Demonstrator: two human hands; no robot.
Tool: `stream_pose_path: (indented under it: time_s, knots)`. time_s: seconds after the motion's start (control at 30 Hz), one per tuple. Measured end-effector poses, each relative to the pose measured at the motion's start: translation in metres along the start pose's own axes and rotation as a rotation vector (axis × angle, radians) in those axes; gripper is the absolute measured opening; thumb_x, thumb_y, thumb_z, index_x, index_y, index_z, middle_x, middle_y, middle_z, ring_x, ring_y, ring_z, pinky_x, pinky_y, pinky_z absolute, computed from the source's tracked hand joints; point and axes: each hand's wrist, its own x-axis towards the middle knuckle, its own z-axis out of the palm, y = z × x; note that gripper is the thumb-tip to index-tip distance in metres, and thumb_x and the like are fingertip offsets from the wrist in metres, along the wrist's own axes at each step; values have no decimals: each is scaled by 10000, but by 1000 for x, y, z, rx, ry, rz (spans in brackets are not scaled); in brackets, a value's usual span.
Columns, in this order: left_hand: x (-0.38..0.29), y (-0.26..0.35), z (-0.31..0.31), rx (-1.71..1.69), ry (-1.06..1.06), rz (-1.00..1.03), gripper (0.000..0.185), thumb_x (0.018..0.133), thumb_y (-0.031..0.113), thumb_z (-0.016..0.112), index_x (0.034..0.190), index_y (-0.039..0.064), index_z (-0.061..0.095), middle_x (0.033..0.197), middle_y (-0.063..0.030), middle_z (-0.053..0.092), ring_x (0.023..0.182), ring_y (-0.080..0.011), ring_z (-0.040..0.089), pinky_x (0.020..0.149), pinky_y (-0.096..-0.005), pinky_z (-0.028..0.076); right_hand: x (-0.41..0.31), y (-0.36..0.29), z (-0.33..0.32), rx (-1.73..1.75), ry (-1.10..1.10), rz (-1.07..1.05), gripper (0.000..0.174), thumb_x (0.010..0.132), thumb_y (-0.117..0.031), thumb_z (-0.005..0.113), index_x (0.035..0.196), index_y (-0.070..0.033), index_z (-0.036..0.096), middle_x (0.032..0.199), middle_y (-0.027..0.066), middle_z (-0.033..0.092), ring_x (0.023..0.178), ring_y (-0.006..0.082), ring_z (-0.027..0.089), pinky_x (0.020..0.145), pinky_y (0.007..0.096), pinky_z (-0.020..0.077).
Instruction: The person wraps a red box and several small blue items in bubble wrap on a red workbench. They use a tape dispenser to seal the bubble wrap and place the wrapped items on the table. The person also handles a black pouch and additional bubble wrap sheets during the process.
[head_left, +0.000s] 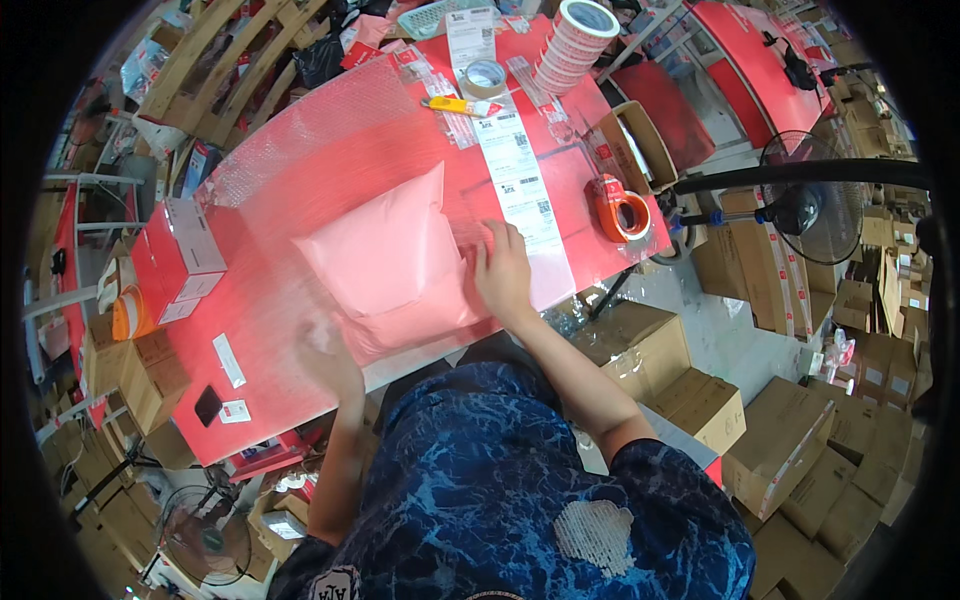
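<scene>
A plump pink plastic mailer bag (382, 255) lies on the red tabletop in front of me. My right hand (502, 274) is at the bag's right edge, its fingers apart and not closed around anything. Left of the bag's near corner, my left hand (328, 360) is blurred by motion, so its fingers cannot be made out. To the right of the bag runs a long strip of printed labels (517, 169), passing under a tape roll (484, 77). A yellow utility knife (459, 106) lies across the strip near its far end.
A tall stack of tape rolls (571, 52) stands at the back. An orange tape dispenser (624, 214) sits near the right edge. At left are a red-and-white box (180, 259) and a phone (208, 405). Bubble wrap (300, 124) lines the far edge. Cardboard boxes (637, 345) crowd the floor.
</scene>
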Motion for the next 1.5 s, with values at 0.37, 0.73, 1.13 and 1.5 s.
stream_pose_path:
  time_s: [0.37, 0.73, 1.13, 1.5]
  knots:
    - [-9, 50, 50, 156, -120, 476, 669, 1131, 358, 502, 1654, -36, 364, 1706, -312, 350, 1617, -471, 277, 1317, -562, 223, 23, 64, -28, -39, -247, -257, 506, 985, -363, 748, 1403, -92, 661, 1484, 183, 616, 1347, 401, 607, 1091, 518, 504]
    - [-160, 117, 216, -547, -1328, -503, 759, 1078, 457, 660, 1642, 12, 414, 1601, -157, 527, 1520, -290, 459, 1249, -403, 358, -108, 85, -215, -434, -487, -441, 253, 897, -208, 752, 1089, -68, 665, 1157, 166, 637, 1080, 352, 630, 954, 476, 478]
    - [-158, 116, 215, -706, -1398, -258, 599, 1112, 299, 666, 1616, 24, 493, 1618, -97, 565, 1510, -197, 498, 1267, -411, 373, -97, 103, -195, -564, -439, -548, 404, 919, -255, 742, 1280, -95, 659, 1277, 115, 623, 1194, 333, 592, 1050, 494, 447]
    - [-139, 145, 211, -763, -1277, -87, 307, 1058, -17, 657, 1359, -51, 706, 1248, -84, 786, 1121, -115, 706, 1005, -295, 558, -21, 44, -222, -403, -404, -417, 294, 791, -121, 866, 1077, -135, 801, 980, 51, 668, 908, 253, 660, 804, 402, 541]
